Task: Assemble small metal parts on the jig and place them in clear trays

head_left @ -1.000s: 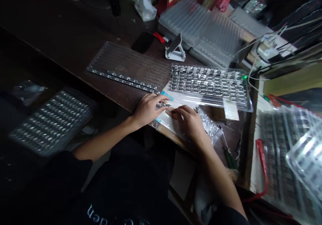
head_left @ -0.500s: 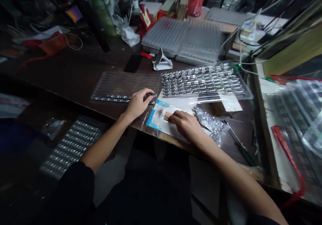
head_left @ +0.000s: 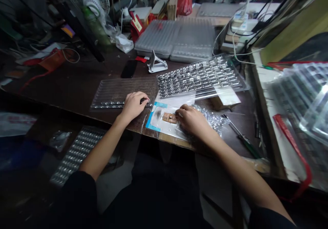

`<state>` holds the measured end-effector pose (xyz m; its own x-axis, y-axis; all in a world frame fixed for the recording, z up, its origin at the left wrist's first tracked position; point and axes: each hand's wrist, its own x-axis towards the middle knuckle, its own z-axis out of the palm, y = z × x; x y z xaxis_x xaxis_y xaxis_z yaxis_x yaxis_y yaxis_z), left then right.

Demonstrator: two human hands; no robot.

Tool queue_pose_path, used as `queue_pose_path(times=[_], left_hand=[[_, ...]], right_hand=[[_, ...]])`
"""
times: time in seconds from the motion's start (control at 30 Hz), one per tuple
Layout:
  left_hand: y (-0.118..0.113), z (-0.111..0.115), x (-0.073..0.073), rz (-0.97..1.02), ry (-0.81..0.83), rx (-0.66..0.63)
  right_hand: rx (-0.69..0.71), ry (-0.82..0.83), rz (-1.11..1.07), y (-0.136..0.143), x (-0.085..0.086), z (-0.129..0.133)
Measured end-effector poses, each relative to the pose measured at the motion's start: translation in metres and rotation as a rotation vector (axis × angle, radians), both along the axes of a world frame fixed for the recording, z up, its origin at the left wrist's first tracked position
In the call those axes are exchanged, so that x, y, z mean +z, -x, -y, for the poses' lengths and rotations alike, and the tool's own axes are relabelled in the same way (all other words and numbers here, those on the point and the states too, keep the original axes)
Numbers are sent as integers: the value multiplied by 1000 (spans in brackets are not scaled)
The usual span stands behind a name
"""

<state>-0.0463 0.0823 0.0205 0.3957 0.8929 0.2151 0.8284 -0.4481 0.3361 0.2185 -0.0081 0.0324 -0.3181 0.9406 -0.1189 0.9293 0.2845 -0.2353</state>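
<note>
My left hand [head_left: 134, 105] is curled over the front right of a clear ribbed tray [head_left: 120, 85]. Its thumb and forefinger close around a small shiny metal part [head_left: 148, 100], partly hidden by the fingers. Metal pieces lie along the tray's front grooves. My right hand [head_left: 191, 119] has its fingers bent and pressed together just right of a small brown block [head_left: 169, 117]; what they hold, if anything, is hidden. A small round metal piece [head_left: 171, 117] sits on that block, which lies on a white sheet with blue tape [head_left: 154, 127].
Behind my right hand lies a tray filled with metal parts [head_left: 194, 77]. A bag of small shiny parts [head_left: 211, 118] and a green-handled screwdriver [head_left: 247, 145] are to the right. Farther back are a white phone stand [head_left: 156, 66], a phone [head_left: 128, 68] and stacked clear trays [head_left: 192, 39].
My right hand has drawn off the brown block to its right, so the block and the metal piece on it now show. My left hand stays at the tray's right end. The view has shifted slightly.
</note>
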Motion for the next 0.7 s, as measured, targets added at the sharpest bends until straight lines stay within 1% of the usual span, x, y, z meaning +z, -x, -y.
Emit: queue_pose_path(times=[0.1, 0.23, 0.43, 0.57, 0.7], left_hand=[[2, -2, 2, -45, 21, 1], [7, -4, 6, -128, 34, -1], [8, -12, 12, -44, 62, -54], [7, -14, 20, -140, 87, -59], [5, -15, 29, -242, 106, -63]], right_hand=[[-9, 49, 8, 1, 2, 1], [-20, 65, 16, -2, 6, 3], [-24, 43, -21, -7, 3, 3], [-20, 43, -41, -9, 3, 4], [-9, 55, -32, -11, 8, 6]])
